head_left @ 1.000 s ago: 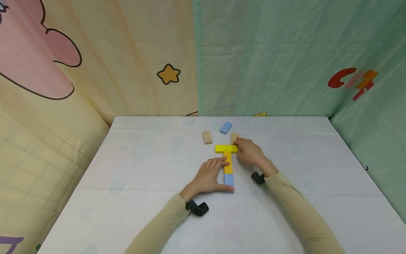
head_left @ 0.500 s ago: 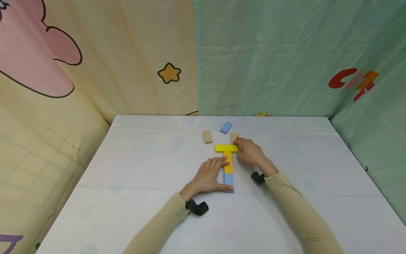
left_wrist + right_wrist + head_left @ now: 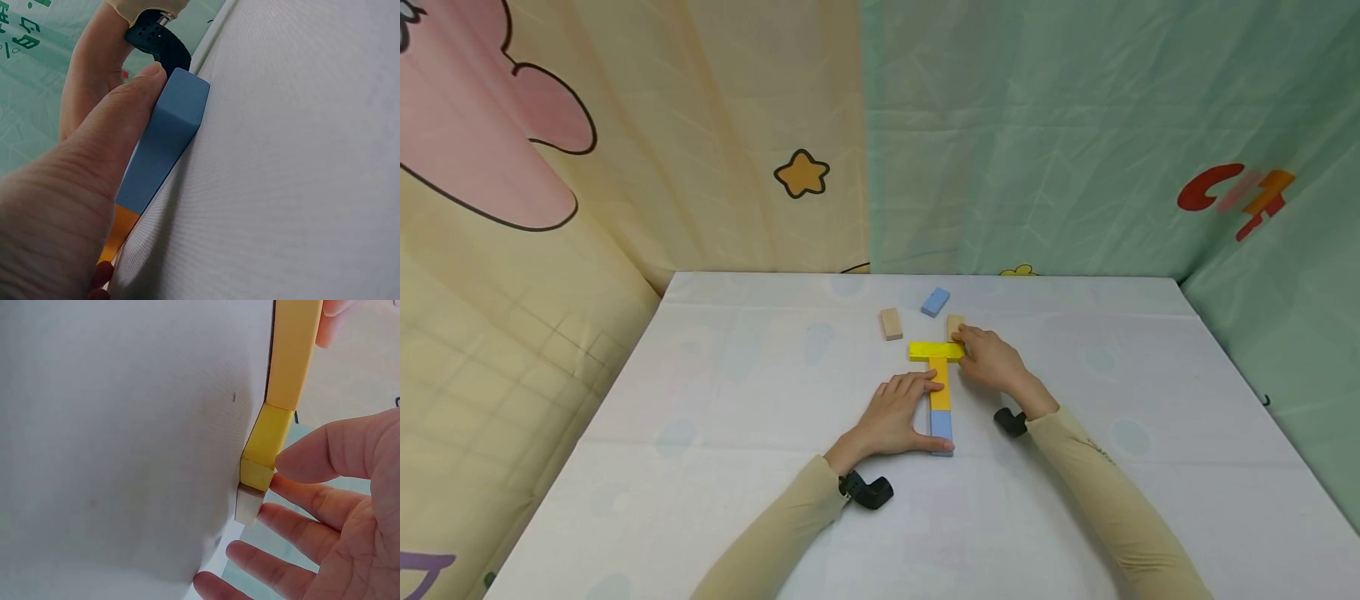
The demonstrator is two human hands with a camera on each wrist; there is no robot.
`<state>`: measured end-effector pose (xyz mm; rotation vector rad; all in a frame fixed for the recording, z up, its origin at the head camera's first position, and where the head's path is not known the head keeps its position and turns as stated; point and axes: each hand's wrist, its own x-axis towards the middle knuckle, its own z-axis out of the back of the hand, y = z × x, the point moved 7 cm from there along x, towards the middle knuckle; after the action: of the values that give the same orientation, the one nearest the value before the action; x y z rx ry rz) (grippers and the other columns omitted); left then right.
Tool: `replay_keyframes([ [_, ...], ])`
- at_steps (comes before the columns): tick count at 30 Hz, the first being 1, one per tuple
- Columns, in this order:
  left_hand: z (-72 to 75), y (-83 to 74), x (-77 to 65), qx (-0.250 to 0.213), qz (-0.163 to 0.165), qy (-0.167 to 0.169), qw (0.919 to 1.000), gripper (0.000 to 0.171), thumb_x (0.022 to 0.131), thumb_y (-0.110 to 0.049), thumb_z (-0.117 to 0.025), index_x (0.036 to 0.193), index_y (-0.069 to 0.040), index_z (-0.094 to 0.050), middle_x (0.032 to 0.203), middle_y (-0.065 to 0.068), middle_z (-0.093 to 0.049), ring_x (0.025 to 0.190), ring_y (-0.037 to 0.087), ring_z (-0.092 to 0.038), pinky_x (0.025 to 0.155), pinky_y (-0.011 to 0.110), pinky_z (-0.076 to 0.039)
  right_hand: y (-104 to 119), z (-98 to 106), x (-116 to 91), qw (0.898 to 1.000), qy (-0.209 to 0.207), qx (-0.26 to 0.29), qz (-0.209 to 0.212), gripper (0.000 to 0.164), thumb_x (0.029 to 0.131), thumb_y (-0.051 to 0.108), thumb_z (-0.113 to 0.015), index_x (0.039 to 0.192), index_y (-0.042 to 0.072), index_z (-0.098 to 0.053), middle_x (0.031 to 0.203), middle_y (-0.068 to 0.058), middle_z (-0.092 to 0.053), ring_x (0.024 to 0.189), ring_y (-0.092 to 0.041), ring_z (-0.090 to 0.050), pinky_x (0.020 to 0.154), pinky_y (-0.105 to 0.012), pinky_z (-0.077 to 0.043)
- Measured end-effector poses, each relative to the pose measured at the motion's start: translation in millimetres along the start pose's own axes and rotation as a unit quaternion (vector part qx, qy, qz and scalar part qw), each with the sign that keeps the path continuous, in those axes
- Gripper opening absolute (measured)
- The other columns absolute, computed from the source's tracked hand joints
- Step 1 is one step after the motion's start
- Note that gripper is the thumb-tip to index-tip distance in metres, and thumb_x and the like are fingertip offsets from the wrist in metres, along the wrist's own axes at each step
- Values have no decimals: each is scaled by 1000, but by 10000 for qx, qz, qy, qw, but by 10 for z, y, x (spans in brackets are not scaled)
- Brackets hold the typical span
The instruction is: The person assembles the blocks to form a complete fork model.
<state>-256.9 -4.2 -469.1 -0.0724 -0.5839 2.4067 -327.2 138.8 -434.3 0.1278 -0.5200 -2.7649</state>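
Observation:
On the white table, a blue block (image 3: 940, 422) and an orange block (image 3: 939, 400) lie end to end. Across their far end sits a yellow block (image 3: 925, 352), forming a T. A plain wooden block (image 3: 955, 322) touches the yellow one's far side at its right end. My left hand (image 3: 891, 417) reaches along the stem, thumb on the blue block's near end, fingertips on the orange block. My right hand (image 3: 995, 362) rests at the T's right end. In the right wrist view its thumb touches the yellow block (image 3: 269, 434), with fingertips by the wooden block (image 3: 249, 505).
Beyond the T, a second wooden block (image 3: 891, 323) and a second blue block (image 3: 935, 302) lie loose near the table's (image 3: 737, 350) back edge. A printed curtain (image 3: 1037, 150) hangs behind. Each wrist wears a black camera mount (image 3: 867, 492).

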Motion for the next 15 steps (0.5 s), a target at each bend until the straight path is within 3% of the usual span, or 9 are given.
replay_keyframes([
  [8, -4, 16, -7, 23, 33, -9, 10000, 91, 68, -75, -63, 139, -23, -41, 152, -9, -25, 134, 17, -25, 96, 37, -30, 29, 33, 60, 9999, -139, -54, 56, 42, 89, 8, -55, 129, -4, -54, 137, -23, -46, 124, -40, -42, 99, -53, -35],
  [15, -1, 15, -8, -24, -20, -23, 10000, 91, 68, -76, -64, 139, -23, -41, 152, -10, -25, 133, 16, -25, 96, 36, -30, 89, 145, 238, 9991, -393, -103, 143, 38, 94, 12, -53, 130, -2, -54, 132, -21, -52, 119, -40, -45, 96, -54, -37],
])
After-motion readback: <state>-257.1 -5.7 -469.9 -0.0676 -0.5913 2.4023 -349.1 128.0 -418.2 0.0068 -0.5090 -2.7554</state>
